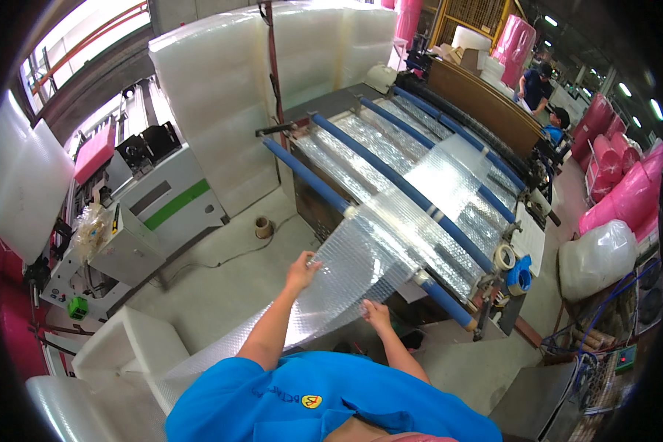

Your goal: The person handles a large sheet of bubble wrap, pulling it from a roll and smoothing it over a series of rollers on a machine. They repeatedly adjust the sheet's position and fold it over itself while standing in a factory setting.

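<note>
A clear strip of bubble wrap [353, 258] runs from the machine's blue rollers down toward me and off to my lower left. My left hand [300, 271] grips the strip's left edge, fingers closed on it. Over on the other edge, my right hand [376, 314] pinches the film between thumb and fingers. Both hands are in front of the nearest blue roller [306, 175], apart from it. Beyond, the film passes over several blue rollers, above a silvery bubbled sheet [339, 158].
A white bin-like container [136, 339] and a large roll of film [74, 405] stand at lower left. Tape rolls [519, 276] sit at the machine's right corner. A cardboard core [263, 227] and a cable lie on the floor. Two people [535, 85] are at far right.
</note>
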